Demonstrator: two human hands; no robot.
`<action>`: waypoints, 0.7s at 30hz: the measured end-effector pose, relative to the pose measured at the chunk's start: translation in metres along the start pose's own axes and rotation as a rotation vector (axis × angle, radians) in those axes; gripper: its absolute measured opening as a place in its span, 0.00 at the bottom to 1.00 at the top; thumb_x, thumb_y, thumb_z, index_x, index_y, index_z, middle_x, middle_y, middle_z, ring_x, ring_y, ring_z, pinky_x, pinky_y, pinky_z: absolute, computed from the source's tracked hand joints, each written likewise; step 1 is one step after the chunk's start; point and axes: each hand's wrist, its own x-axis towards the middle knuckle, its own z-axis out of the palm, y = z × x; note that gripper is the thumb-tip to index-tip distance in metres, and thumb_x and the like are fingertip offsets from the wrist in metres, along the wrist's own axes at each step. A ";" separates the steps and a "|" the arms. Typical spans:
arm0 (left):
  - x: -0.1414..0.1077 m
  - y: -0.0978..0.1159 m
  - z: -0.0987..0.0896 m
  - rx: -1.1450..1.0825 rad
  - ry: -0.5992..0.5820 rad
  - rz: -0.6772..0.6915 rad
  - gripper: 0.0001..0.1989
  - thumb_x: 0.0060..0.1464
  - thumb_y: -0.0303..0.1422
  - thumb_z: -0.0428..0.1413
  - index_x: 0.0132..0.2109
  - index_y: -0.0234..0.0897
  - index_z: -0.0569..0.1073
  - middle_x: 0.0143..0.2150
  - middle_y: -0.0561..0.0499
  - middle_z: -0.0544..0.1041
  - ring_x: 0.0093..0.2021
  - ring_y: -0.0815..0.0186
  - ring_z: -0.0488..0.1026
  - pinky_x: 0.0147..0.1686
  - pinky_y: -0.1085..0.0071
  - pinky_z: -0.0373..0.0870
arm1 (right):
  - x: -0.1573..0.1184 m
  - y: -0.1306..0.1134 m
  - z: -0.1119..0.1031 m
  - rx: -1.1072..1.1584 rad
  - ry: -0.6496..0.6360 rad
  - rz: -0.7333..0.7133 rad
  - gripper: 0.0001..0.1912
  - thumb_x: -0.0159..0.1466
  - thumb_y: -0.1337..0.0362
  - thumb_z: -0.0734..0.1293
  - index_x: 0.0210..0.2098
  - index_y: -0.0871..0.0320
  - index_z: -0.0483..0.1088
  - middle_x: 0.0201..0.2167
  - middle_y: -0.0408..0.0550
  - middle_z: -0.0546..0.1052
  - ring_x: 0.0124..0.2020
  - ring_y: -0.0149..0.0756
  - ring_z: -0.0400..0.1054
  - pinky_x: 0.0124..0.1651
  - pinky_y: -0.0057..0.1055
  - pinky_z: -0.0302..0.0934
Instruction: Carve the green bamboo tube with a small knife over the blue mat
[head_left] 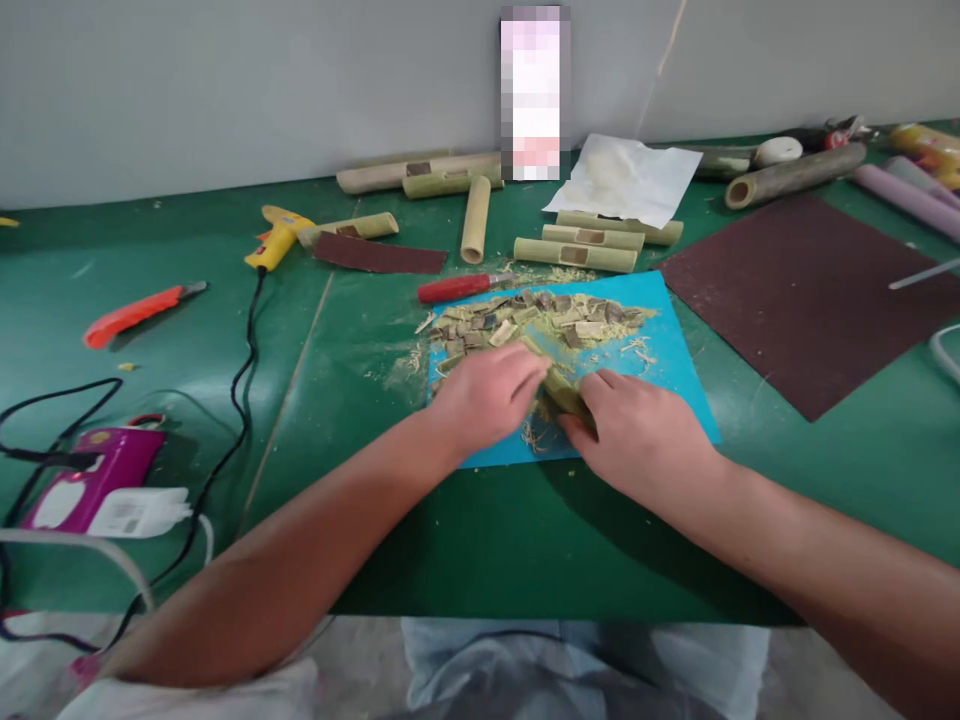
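Note:
Between my two hands a short green bamboo tube point(564, 393) lies slantwise over a blue sheet point(686, 385). My left hand point(491, 395) is closed at the tube's far end, its fingertips partly hidden. Around the near end wrap the fingers and thumb of my right hand point(645, 425). Bamboo chips point(472, 325) and pale shavings are heaped on the sheet just beyond my hands. At the sheet's far edge rests a red-handled tool point(454, 288) with a metal tip.
Cut bamboo tubes point(574, 254) lie behind the sheet. Brown sandpaper point(802, 310) is at right, white paper point(626, 180) at back. On the left are a yellow glue gun point(277, 238), an orange cutter knife point(135, 315), and a purple power strip point(120, 460) with cords.

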 end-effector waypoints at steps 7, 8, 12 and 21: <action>0.000 -0.003 -0.002 0.020 0.071 -0.027 0.11 0.67 0.30 0.51 0.43 0.34 0.78 0.36 0.48 0.80 0.37 0.65 0.78 0.37 0.72 0.73 | 0.000 0.000 0.000 -0.003 0.008 -0.004 0.10 0.69 0.60 0.61 0.38 0.59 0.71 0.35 0.53 0.77 0.35 0.41 0.71 0.28 0.34 0.44; -0.001 -0.002 -0.002 0.008 0.033 0.008 0.12 0.67 0.31 0.50 0.44 0.34 0.78 0.36 0.48 0.80 0.36 0.65 0.78 0.36 0.72 0.73 | -0.001 0.000 0.000 -0.003 0.005 -0.005 0.10 0.68 0.60 0.61 0.39 0.59 0.71 0.35 0.53 0.77 0.35 0.41 0.71 0.28 0.34 0.44; -0.002 0.002 -0.001 0.017 0.013 0.024 0.13 0.68 0.32 0.49 0.46 0.35 0.78 0.37 0.49 0.80 0.37 0.66 0.78 0.35 0.72 0.73 | -0.001 0.000 0.000 0.004 0.008 -0.003 0.10 0.69 0.61 0.61 0.38 0.59 0.71 0.36 0.53 0.77 0.36 0.41 0.72 0.28 0.34 0.45; -0.005 0.002 -0.005 0.054 0.009 0.031 0.13 0.69 0.32 0.48 0.46 0.35 0.78 0.36 0.48 0.80 0.35 0.66 0.77 0.34 0.73 0.71 | 0.000 0.000 0.000 0.000 0.011 -0.001 0.10 0.69 0.60 0.61 0.38 0.59 0.71 0.35 0.53 0.77 0.35 0.40 0.71 0.28 0.34 0.44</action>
